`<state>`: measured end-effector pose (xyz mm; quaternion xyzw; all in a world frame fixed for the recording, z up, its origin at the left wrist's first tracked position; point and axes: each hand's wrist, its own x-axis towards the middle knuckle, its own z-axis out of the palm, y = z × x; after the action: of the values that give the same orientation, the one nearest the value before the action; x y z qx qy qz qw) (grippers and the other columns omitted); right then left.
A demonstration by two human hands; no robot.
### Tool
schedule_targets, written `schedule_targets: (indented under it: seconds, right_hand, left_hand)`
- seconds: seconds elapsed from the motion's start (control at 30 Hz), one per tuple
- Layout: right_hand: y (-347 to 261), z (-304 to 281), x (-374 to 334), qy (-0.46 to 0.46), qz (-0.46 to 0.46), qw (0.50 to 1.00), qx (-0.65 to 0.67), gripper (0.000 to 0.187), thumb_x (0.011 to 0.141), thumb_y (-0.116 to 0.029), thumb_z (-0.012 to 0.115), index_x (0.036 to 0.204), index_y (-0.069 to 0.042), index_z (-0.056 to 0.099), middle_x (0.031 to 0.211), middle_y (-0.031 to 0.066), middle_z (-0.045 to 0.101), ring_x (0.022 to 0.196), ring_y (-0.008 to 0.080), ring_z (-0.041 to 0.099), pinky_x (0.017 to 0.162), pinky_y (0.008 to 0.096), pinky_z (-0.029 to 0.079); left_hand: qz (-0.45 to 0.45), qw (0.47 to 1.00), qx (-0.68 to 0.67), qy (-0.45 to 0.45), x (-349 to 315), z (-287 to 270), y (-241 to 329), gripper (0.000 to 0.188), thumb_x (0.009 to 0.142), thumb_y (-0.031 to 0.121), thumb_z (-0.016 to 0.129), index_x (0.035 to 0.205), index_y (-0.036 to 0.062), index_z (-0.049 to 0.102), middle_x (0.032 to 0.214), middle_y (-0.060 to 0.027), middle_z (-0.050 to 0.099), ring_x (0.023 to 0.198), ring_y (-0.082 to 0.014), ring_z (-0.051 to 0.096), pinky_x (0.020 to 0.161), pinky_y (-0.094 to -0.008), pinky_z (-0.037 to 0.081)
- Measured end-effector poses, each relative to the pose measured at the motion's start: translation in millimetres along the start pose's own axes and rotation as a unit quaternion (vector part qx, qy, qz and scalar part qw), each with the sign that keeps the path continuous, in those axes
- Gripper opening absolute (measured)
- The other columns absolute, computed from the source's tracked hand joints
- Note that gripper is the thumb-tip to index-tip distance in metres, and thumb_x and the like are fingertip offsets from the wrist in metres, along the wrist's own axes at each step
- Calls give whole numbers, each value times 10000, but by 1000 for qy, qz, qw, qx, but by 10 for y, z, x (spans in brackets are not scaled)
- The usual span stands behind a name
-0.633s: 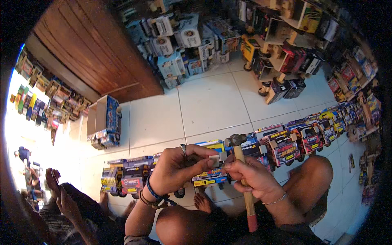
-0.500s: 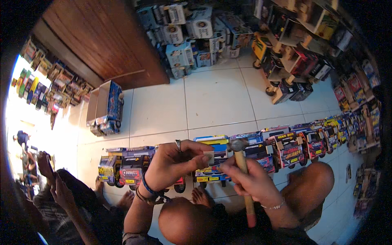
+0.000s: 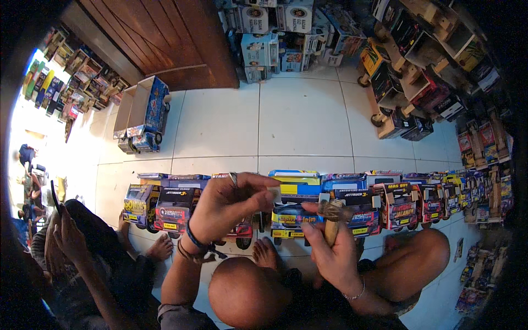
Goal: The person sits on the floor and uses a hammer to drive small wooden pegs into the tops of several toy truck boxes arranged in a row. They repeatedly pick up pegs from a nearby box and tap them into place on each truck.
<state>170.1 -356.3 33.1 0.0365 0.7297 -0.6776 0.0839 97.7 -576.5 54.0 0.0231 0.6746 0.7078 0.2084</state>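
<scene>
A small pale block (image 3: 274, 193) is pinched between the thumb and fingers of my left hand (image 3: 228, 206). My right hand (image 3: 336, 256) grips a hammer (image 3: 335, 211) by its wooden handle, close under the metal head; the handle's lower end is hidden. Both hands are above a row of printed toy trucks. Nearest the block is a yellow and blue toy truck (image 3: 291, 217), with a dark-fronted toy truck (image 3: 357, 206) behind the hammer head. Whether the block touches the truck, I cannot tell. To the left stands another dark toy truck (image 3: 177, 209).
A blue toy truck with an open bed (image 3: 149, 110) lies on the white tiled floor (image 3: 220, 132). Stacked light-blue trucks (image 3: 261, 49) stand by the wooden door (image 3: 170, 38). More trucks are piled at right (image 3: 412, 77). A person (image 3: 71, 236) sits at left, holding a phone (image 3: 55, 197).
The view has shifted slightly. The hammer has tipped so that its handle points away from view, its head now over the dark truck. My left hand keeps its pinch on the block.
</scene>
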Motion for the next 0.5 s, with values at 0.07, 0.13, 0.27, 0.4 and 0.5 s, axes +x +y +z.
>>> schedule_targets:
  seconds: [0.07,0.13,0.27,0.4,0.5]
  right_hand:
    - [92,-3,-158,-19,15,1000,-3,260,998,-159,583,1215,-35,512,726,-24,521,528,29,463,448,193,368]
    - [165,-40,-399,-35,106,993,32,173,1023,-154,518,1148,-62,442,747,1,507,517,48,455,436,217,387]
    - [362,-123,-771,-42,208,975,72,135,1027,-138,496,1120,-75,422,773,7,489,556,67,451,466,249,423]
    - [524,-254,-1010,-70,253,952,156,131,1025,-136,505,1106,-89,414,824,23,495,623,85,471,545,273,456]
    - [641,-378,-1125,-163,228,954,106,190,1015,-150,545,1149,-85,426,874,33,517,700,101,512,635,287,480]
  left_hand:
    - [5,1000,24,-5,45,-82,-33,247,931,125,696,1120,-34,676,957,-48,716,865,-67,646,753,-221,534]
    - [-8,997,61,-47,101,-124,-90,238,928,120,696,1116,-27,680,940,-38,716,851,-65,644,742,-222,532]
    - [-2,984,140,-110,236,-167,-189,232,928,132,692,1116,-3,691,906,-33,719,823,-59,643,730,-226,530]
    - [-4,974,183,-134,315,-179,-225,250,933,163,689,1118,-6,692,920,-61,727,825,-74,653,752,-242,536]
    - [-2,973,188,-130,336,-181,-239,252,932,164,690,1121,-3,696,937,-73,732,831,-84,658,763,-250,538]
